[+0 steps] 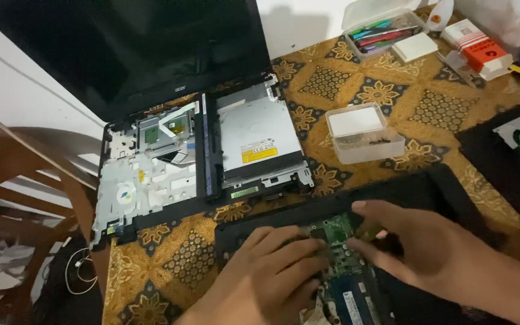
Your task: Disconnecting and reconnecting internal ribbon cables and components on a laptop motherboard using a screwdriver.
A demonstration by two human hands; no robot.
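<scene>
Pressing down from both sides, the green board (pixel 338 232) is kept flat in the black case (pixel 419 192) by the left hand (pixel 266 274) and right hand (pixel 434 253), fingers spread, nothing gripped.

Both hands entered from the lower edge of the view, palms facing down. The left hand (pixel 266 274) lay flat, its fingers (pixel 299 250) extended forward and to the right, held close together, tips pressed down. The right hand (pixel 428 250) reached in from the right, its forearm leaving the frame at the lower right corner. Its fingers (pixel 371 232) were spread and slightly curled, pointing left toward the left fingertips. Neither hand gripped anything.
</scene>
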